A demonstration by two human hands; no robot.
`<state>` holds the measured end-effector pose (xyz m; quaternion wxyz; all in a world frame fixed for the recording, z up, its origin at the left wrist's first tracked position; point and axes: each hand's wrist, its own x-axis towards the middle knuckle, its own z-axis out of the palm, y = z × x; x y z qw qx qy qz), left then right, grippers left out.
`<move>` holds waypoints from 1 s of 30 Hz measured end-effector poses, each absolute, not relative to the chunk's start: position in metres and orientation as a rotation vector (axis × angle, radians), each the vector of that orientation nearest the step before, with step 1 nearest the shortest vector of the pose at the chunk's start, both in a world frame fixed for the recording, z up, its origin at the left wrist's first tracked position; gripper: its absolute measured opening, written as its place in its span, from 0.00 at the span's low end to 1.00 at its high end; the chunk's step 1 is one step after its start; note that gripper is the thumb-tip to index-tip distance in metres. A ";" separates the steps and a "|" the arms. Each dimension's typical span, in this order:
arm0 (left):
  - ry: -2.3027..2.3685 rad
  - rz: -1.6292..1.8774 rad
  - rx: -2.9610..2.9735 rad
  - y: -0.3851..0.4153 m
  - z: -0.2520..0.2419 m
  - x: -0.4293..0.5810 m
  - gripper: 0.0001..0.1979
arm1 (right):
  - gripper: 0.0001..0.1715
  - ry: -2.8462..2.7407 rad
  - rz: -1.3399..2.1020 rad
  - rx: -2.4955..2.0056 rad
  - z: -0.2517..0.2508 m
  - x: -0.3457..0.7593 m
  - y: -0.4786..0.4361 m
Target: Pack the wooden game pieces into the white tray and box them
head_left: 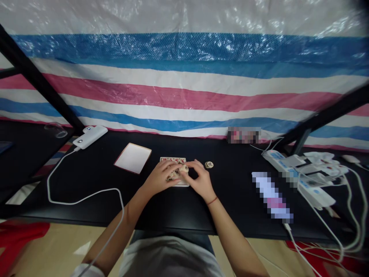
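A small box (pixel 184 184) of round Chinese chess pieces sits in the middle of the black table, with red-marked pieces (pixel 173 159) along its far side. Over its left part lies my left hand (pixel 160 177), fingers stretched out and thumb apart; it covers some of the pieces. Between the thumb and forefinger of my right hand (pixel 201 180) a pale Chinese chess piece (pixel 184 168) is pinched above the box, close to my left fingertips. To the right of the box, a short stack of Chinese chess pieces (pixel 209 165) rests on the table.
Left of the box lies a box lid (pixel 133 158), white inside. A white power bank (pixel 90 137) with a cable stands at the back left. At the right are a blurred phone-like object (pixel 271 196), a power strip (pixel 314 192) and tangled cables. A striped sheet (pixel 184 96) hangs behind.
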<state>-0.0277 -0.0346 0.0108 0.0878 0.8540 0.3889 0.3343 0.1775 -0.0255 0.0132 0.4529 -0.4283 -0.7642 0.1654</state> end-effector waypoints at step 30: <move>1.172 0.750 2.651 -0.045 0.016 -0.018 0.05 | 0.08 -1.930 0.502 -1.062 0.011 0.185 -0.040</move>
